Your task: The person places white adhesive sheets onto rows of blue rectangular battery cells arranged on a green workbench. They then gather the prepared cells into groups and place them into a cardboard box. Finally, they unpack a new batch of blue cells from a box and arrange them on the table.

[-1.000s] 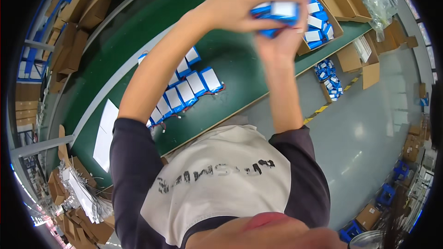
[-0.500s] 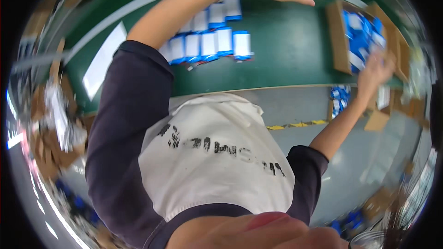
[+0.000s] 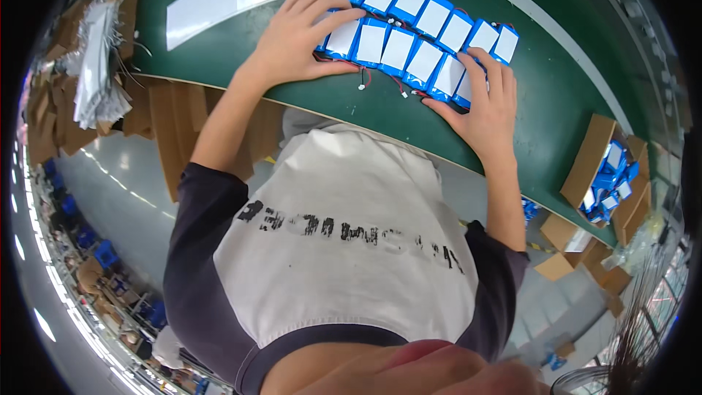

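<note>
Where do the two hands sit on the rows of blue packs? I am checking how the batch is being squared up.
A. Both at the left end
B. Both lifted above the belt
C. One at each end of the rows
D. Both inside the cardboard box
C: the left hand lies flat on the left end of the blue packs, the right hand on the right end.

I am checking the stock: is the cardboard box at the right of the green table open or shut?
Open. The cardboard box has its flap folded back, and blue and white packs show inside it.
</note>
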`<state>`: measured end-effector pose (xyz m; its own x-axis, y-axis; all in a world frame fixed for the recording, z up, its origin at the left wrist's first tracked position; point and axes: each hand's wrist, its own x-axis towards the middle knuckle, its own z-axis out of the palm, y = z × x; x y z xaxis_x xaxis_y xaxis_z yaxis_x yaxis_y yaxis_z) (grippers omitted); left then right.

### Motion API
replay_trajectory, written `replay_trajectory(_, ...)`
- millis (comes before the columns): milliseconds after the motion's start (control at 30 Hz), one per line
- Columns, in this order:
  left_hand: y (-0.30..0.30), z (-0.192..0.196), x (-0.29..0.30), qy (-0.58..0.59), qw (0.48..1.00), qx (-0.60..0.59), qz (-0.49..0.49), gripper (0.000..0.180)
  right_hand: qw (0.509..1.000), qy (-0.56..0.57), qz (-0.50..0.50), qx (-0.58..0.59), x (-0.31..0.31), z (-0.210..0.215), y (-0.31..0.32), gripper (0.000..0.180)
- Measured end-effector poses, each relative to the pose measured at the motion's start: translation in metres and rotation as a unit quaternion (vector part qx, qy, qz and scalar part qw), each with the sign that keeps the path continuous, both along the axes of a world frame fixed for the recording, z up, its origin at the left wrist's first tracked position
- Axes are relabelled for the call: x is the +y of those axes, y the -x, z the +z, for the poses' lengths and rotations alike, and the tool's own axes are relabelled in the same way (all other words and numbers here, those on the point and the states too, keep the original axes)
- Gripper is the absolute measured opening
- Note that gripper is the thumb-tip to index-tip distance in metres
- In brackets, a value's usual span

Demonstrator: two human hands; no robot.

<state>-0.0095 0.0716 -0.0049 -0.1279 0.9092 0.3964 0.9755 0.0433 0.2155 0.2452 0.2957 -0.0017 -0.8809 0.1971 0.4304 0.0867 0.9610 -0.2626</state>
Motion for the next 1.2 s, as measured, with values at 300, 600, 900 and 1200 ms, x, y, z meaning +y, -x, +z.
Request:
replay_trajectory(300,0.028,-0.009,-0.018,0.001,0.996,0.051,-0.076,0.084,0.999,-0.006,-0.035,-0.013,-0.019,-0.005,-0.028,0.075)
replay_trajectory(600,0.039,0.013,-0.008,-0.157,0.986,0.011,-0.059,0.078,0.992,0.038,-0.030,0.120,0.020,0.013,-0.016,0.079)
replay_trajectory(900,0.052,0.027,0.063,0.040,0.984,-0.024,-0.172,0.052,0.996,-0.067,0.051,-0.029,0.071,0.014,0.032,0.069)
replay_trajectory(1200,0.066,-0.009,0.056,-0.005,0.985,0.061,-0.161,0.060,0.994,-0.090,0.054,-0.033,0.073,0.006,0.023,0.066)
